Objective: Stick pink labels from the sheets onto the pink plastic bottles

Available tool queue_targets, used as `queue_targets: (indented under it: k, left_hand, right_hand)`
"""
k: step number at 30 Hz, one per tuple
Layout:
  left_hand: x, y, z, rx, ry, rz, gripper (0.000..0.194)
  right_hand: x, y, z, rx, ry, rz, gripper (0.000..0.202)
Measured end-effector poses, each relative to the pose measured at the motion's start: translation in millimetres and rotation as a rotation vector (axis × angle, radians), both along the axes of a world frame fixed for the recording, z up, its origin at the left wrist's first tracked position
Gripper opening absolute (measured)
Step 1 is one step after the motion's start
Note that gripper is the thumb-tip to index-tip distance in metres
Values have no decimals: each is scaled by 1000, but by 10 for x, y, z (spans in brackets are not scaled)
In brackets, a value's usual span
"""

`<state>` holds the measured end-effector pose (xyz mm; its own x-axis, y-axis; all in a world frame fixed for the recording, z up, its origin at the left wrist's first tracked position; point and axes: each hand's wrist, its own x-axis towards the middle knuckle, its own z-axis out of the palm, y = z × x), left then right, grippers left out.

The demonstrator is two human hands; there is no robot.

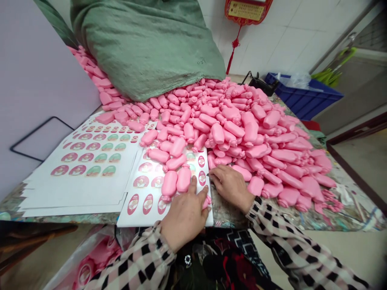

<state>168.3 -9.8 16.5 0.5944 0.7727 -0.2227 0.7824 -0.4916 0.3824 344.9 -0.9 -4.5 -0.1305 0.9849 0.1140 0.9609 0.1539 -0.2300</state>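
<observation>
The left hand (185, 213) lies palm down on the near sticker sheet (145, 197), fingers loosely spread and pressed onto the paper; a small pink bottle (207, 201) peeks out from under its fingertips at the sheet's right edge, though whether the hand actually grips it cannot be told. Just right of it, the right hand (231, 186) rests at the sheet's right edge with its fingers curled together, their tips touching the edge beside an oval sticker (202, 177) (what they pinch, if anything, is hidden). Two more pink bottles (177, 181) lie on the sheet just beyond the left hand.

A large heap of pink bottles (242, 133) covers the middle and right of the table (347, 217), spilling from under a green sack (145, 44) at the far side. To the left lies a stack of sticker sheets (87, 169) with pink and green ovals. A blue crate (305, 98) stands at the far right, and a red hanging ornament (246, 12) is on the tiled wall. Both sleeves are checked.
</observation>
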Motion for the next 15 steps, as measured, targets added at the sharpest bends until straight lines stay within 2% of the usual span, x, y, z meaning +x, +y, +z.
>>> queue_targets:
  k: [4, 10, 15]
  left_hand:
    - [4, 0, -3, 4, 11, -1, 49]
    - [-1, 1, 15, 24, 15, -16, 49]
    - [2, 5, 2, 33, -1, -12, 49]
  right_hand:
    - [20, -3, -20, -16, 48, -8, 21]
    - [17, -16, -102, -71, 308, -75, 18]
    - [-77, -46, -190, 16, 426, -163, 18]
